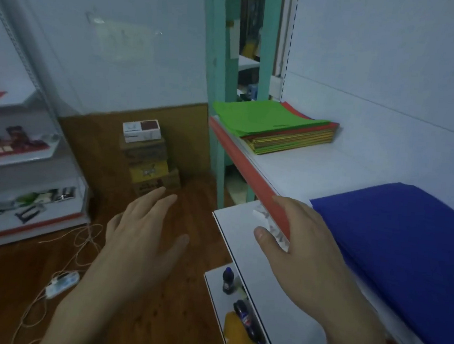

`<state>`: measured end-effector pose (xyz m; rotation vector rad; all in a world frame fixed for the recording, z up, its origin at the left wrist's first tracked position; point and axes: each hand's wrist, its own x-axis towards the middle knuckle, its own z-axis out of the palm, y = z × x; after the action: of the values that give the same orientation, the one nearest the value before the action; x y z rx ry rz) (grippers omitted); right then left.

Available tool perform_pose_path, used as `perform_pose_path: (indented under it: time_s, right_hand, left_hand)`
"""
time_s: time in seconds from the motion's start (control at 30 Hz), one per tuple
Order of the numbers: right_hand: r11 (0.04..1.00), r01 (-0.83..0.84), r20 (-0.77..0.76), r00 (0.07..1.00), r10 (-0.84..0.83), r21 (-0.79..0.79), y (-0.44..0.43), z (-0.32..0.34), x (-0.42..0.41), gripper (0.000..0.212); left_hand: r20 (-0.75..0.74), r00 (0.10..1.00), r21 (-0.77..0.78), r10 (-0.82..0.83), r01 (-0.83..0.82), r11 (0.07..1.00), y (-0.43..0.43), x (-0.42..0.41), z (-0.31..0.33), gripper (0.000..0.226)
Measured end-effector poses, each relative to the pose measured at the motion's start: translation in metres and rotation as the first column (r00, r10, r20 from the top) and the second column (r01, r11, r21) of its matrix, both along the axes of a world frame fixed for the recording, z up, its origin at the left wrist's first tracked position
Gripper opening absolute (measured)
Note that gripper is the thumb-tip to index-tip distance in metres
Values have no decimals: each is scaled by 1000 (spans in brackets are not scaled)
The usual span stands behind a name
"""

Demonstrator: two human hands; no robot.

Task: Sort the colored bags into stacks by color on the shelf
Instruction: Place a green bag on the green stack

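I see my left hand point(142, 235) out over the wooden floor point(181, 292), palm down, fingers straight and loosely spread, holding nothing. My right hand point(296, 242) is at the front of the white shelf point(290, 164), relaxed and empty; its fingers lie over the red edge strip point(243, 159) and the thumb hangs below it. I cannot tell whether the fingers touch the strip. Just beside that hand, to its right, a flat stack of blue bags point(396, 243) lies on the shelf. Further along the same shelf, well apart from the blue ones, sits a mixed stack point(269, 120) with a green bag on top and red, yellow and green layers showing at its side. Below my right hand a lower shelf point(234, 255) juts out, and under it I make out two dark bottles point(228, 280) and a yellow pack point(240, 339). On the floor against the far wall stands a pile of boxes point(149, 164). A white power strip point(62, 285) with its cord lies near my left forearm, and a rack point(28, 152) of blurred goods stands at far left.
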<state>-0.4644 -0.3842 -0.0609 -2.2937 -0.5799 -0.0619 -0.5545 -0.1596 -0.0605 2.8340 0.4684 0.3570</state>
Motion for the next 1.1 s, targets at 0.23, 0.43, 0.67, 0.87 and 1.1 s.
perform_pose_path:
  time_s: [0.23, 0.43, 0.67, 0.87, 1.1]
  right_hand:
    - [985, 175, 96, 980, -175, 12, 53, -8, 87, 55]
    - [900, 427, 197, 878, -436, 87, 111, -4, 159, 43]
    - [724, 644, 132, 718, -683, 247, 159, 3, 220, 31]
    - [611, 730, -84, 660, -746, 306, 163, 3, 240, 32]
    - [442, 679, -242, 667, -705, 586, 159, 5, 234, 29]
  left_hand:
    - [55, 983, -52, -173, 176, 983, 72, 134, -18, 69]
    - [174, 863, -94, -475, 495, 864, 139, 260, -10, 61]
    - [354, 682, -171, -640, 720, 672, 166, 381, 14, 47]
    - [-3, 553, -35, -833, 832, 553, 140, 425, -3, 72]
    - [162, 297, -131, -941, 952, 278, 131, 426, -5, 55]
